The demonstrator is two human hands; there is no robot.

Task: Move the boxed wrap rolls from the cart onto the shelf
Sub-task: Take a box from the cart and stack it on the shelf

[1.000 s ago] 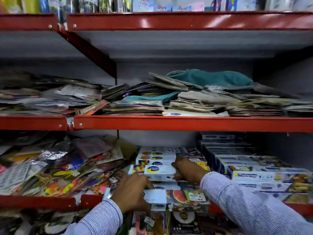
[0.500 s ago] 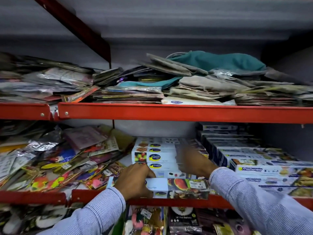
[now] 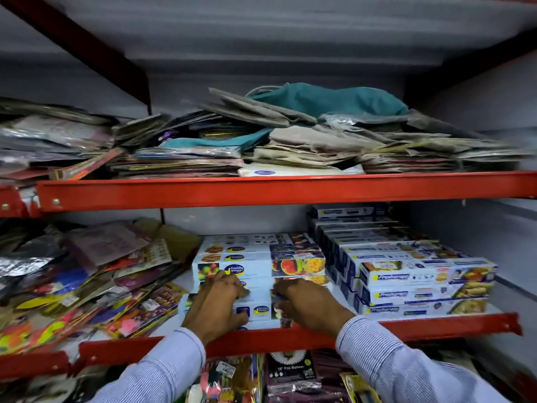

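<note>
I read the boxed wrap rolls (image 3: 261,269) as long, light cardboard cartons: stiff along their length, slick on the printed faces, and liable to crush at the corners if squeezed hard. I would take each one across its narrow width near mid-length, or press flat on top and slide it.

The rolls sit stacked in the middle of the lower shelf (image 3: 421,325), front edges near the red lip, just beside a second stack of blue-and-white cartons (image 3: 427,277) to the right.

My left hand (image 3: 216,303) lies palm down on the front carton, fingers (image 3: 229,282) spread and slightly curled, pressing and not clamped. My right hand (image 3: 308,305) rests alongside on the same stack, its fingers likewise flat and apart. Both forearms reach in level over the shelf lip. The cart is out of view.
</note>
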